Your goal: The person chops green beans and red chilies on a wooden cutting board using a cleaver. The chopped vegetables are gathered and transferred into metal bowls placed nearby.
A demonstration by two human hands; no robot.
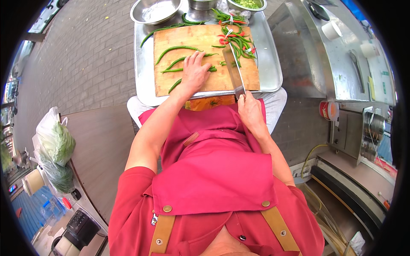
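My right hand grips the handle of a cleaver, whose broad blade points away from me across the right part of a wooden cutting board. Under my left hand, long green chili peppers are held against the board, with cut ends showing to the right of the fingers. Another long green chili lies farther up the board. Short cut pieces are beside the blade. Smaller green and red chilies, some tied in bunches with white ties, lie at the upper right.
The board sits in a metal tray over my knees. At its far edge stand a steel bowl, a steel pot and a bowl of chopped greens. A steel counter stands right; bagged vegetables are left.
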